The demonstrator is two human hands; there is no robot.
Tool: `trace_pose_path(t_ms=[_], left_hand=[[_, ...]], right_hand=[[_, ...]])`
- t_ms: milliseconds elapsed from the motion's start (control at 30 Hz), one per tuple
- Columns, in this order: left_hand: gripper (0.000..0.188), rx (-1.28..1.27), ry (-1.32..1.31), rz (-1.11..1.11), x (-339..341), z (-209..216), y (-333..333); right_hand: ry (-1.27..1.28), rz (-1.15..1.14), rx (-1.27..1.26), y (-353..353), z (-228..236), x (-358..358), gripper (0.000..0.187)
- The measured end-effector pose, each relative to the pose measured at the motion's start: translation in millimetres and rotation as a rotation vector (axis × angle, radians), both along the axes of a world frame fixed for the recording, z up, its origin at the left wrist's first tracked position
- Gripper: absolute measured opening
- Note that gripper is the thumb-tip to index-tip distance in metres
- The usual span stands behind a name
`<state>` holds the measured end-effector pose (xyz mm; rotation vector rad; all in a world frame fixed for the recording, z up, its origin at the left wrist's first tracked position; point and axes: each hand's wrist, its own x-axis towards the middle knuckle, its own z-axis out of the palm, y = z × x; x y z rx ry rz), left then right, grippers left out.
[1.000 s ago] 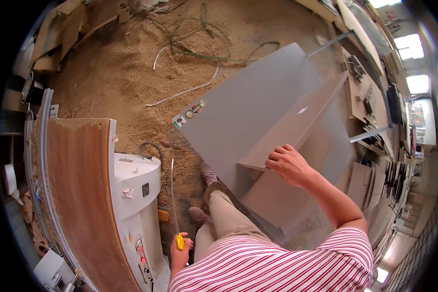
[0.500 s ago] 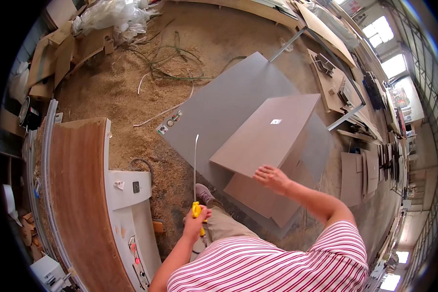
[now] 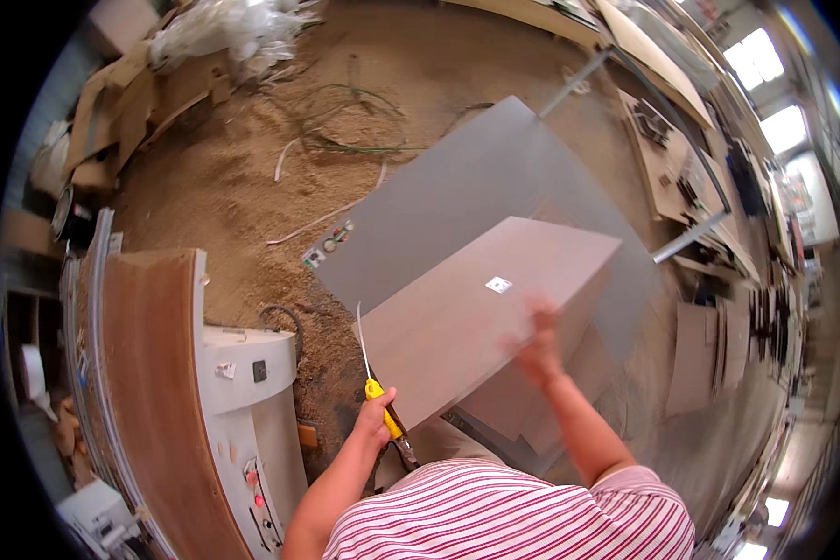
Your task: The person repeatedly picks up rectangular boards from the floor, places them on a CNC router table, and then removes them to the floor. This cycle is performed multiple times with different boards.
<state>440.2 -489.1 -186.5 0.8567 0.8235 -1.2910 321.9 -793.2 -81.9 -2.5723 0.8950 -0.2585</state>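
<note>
My left hand [image 3: 373,418] is closed around a yellow air blow gun [image 3: 375,392], whose long thin nozzle points away from me over the near left corner of a brownish-grey panel [image 3: 467,317]. That panel has a small white label [image 3: 498,285] on its face. My right hand [image 3: 537,345] is smeared by motion at the panel's right-hand edge; whether its fingers touch or grip there I cannot tell. Beneath lies a large grey sheet [image 3: 457,177], with more brownish panels [image 3: 504,397] lying on its near part, partly hidden by the upper panel.
To my left stands a machine with a white housing [image 3: 247,373], a brown top [image 3: 145,373] and red buttons. Sawdust [image 3: 243,196], a green hose or cord [image 3: 355,140] and cardboard [image 3: 112,107] lie beyond. A metal frame [image 3: 691,238] and stacked panels [image 3: 695,359] are on the right.
The labelled panel has shifted toward me and to the left, its near corner now beside the blow gun. My right hand has come nearer along with it, and the nozzle now leans left.
</note>
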Motion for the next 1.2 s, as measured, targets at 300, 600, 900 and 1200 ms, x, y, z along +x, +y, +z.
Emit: trace_pose_path(t_ms=[300, 600, 900, 1200], left_hand=[[0.025, 0.040, -0.321, -0.004, -0.6, 27.8, -2.1], [0.021, 0.233, -1.083, -0.094, 27.5, 225.9, 64.5], [0.030, 0.611, -0.968, 0.245, -132.2, 225.8, 245.1], [0.033, 0.750, -0.852, 0.642, -285.0, 166.7, 399.3]], right_hand=[[-0.796, -0.998, 1.489, -156.4, -110.5, -59.2, 0.016], [-1.048, -0.684, 1.839, -54.9, -84.5, -41.3, 0.024], [-0.564, -0.067, 1.970, 86.1, 20.7, 105.3, 0.007], [-0.093, 0.275, 2.043, 320.8, 5.7, 123.9, 0.012]])
